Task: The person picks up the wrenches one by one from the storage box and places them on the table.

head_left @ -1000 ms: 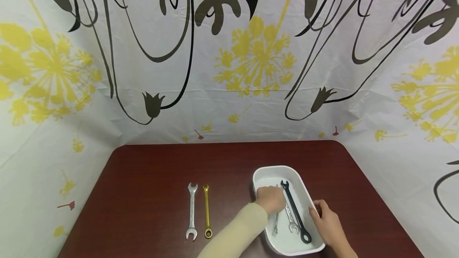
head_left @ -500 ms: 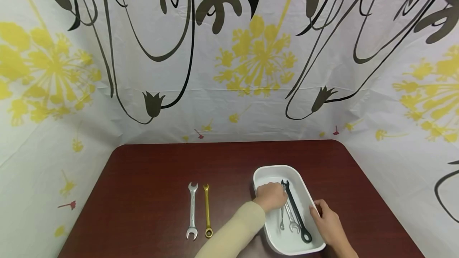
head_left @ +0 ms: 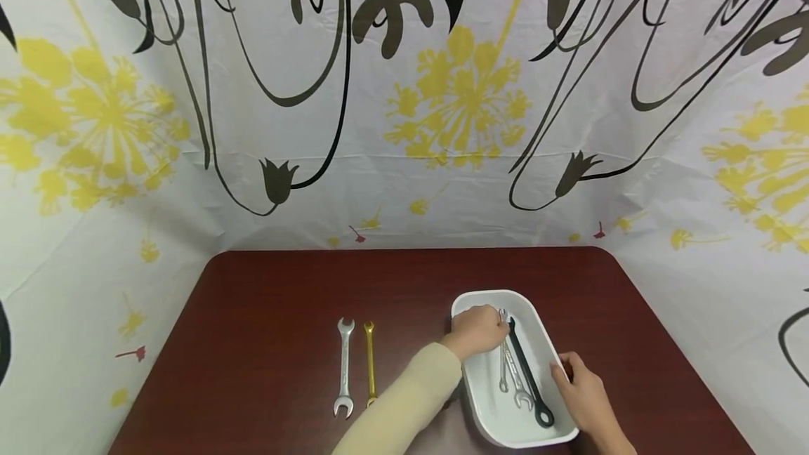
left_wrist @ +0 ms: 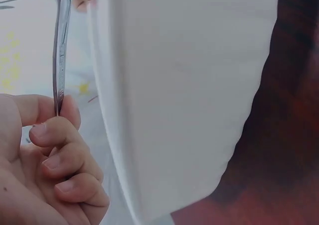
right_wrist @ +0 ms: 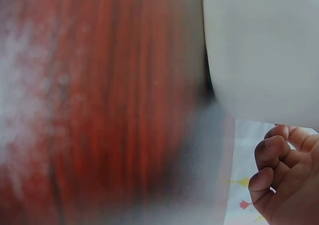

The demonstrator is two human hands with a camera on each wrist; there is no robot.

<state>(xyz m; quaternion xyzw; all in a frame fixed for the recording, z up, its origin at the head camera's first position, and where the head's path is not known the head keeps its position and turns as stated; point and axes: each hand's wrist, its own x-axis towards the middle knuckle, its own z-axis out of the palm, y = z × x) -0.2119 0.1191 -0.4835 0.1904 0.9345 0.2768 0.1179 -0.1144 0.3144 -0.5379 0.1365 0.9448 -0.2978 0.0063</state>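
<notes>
In the head view a white tray (head_left: 478,409) stands at the right of the table. My left hand (head_left: 477,330) reaches over its left side and pinches a small silver wrench (head_left: 503,369) by the upper part. The left wrist view shows that wrench (left_wrist: 62,60) between thumb and curled fingers of my left hand (left_wrist: 55,155). Beside it in the tray lie another silver wrench (head_left: 520,388) and a longer black wrench (head_left: 529,378). My right hand (head_left: 586,399) holds the tray's right rim; in the right wrist view my right hand (right_wrist: 284,170) has curled fingers at the tray edge (right_wrist: 264,116).
Left of the tray, an open-ended silver wrench (head_left: 344,369) and a gold wrench (head_left: 370,357) lie on the dark red table (head_left: 272,343). The left sleeve (head_left: 411,399) covers the gold one's near end. A patterned curtain (head_left: 354,125) hangs behind.
My left hand has moved slightly away from me, bringing the small silver wrench rightward, closer to the black wrench. My right hand stays on the tray rim. The head view has shifted slightly.
</notes>
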